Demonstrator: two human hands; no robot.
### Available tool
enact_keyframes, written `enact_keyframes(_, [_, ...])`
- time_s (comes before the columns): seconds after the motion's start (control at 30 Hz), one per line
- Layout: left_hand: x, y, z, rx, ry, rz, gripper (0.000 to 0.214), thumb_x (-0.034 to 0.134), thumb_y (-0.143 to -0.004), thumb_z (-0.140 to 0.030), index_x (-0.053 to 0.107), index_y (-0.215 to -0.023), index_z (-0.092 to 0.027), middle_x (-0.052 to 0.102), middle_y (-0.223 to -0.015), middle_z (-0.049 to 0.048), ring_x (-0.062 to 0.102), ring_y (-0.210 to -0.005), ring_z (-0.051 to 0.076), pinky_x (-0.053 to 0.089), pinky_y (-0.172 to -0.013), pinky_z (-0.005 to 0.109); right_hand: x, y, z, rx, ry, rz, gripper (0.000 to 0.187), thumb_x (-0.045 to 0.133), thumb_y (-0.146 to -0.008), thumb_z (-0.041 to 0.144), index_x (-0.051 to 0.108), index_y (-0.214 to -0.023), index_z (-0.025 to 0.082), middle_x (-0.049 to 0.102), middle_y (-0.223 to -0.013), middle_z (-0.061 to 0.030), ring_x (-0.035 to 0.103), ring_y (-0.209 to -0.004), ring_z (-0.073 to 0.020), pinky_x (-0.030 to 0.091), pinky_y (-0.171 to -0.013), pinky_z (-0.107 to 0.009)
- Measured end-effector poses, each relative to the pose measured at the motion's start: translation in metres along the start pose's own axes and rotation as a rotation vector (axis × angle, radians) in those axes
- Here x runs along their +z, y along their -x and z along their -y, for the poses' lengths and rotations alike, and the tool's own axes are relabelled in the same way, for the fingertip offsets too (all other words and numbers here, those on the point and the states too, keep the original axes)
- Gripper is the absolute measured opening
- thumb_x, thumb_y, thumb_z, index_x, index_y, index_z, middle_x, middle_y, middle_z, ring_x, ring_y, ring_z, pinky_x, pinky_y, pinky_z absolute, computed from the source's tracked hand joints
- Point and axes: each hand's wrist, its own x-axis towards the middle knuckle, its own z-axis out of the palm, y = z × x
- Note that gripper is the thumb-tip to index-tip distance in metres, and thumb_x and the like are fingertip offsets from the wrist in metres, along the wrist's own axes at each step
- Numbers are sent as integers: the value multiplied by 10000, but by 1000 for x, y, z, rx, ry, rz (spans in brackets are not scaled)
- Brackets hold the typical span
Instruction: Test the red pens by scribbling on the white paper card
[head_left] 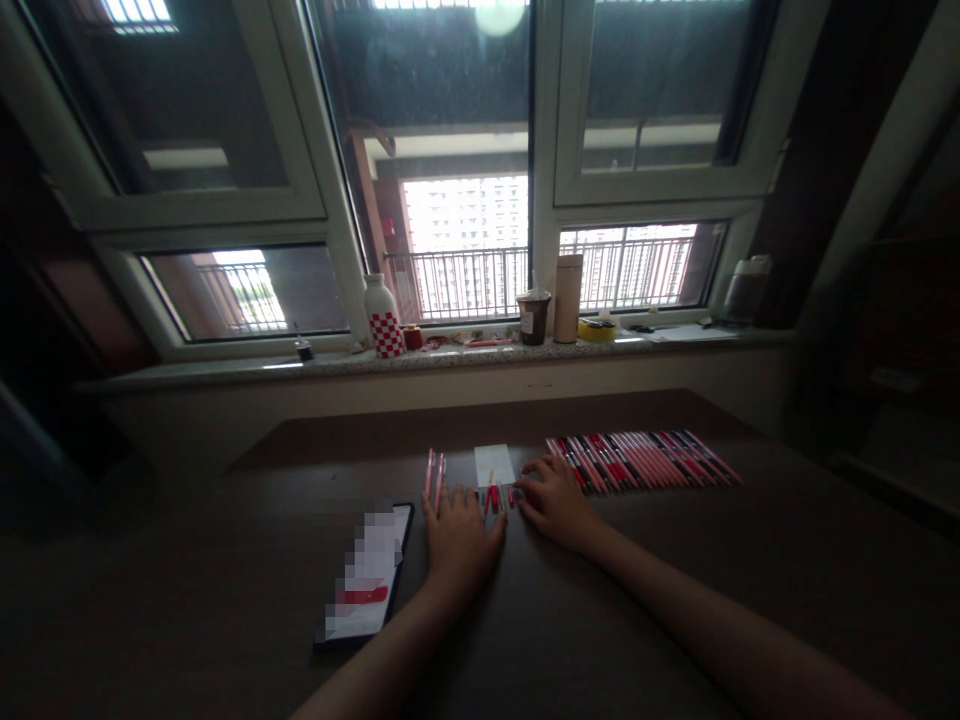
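Worktop (600, 600), dark brown, before a window; both my hands over its middle.

Left hand (459, 540): mine; palm down, fingers spread wide, fingertips at the lower ends of two pink pens (439, 478) lying side by side.

Right hand (556, 502): mine; fingers bent, tips beside the small parts. I cannot tell whether they pinch anything.

Small parts (493, 497): several, slim, some red, lying between my two hands; too small to identify further.

White card (493, 464): one, flat, just beyond the parts.

Row of pens (637, 462): many, pink, red and black, laid side by side to the right; my right hand overlaps its near-left end.

Smartphone (367, 585): one, flat, left of my left hand; screen lit, partly pixelated.

Windowsill (457, 362), behind: red-and-white checked bottle (385, 330), tan tumbler (568, 300), drink cup (533, 320) between them.
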Motion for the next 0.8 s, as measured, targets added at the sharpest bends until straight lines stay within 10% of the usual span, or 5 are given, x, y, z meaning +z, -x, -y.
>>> enact_keyframes(0.8, [6,-1,1,126,92,-86,542,418,-866,-453,462,-1341,-195,502,-1373,107,339,-1328,329,134,-1118,595,4,-6,-13,58,-216,-90,195,594,-804,179,682,-973,221,665,-903,-52,519,-967,-230,378,-910,-400])
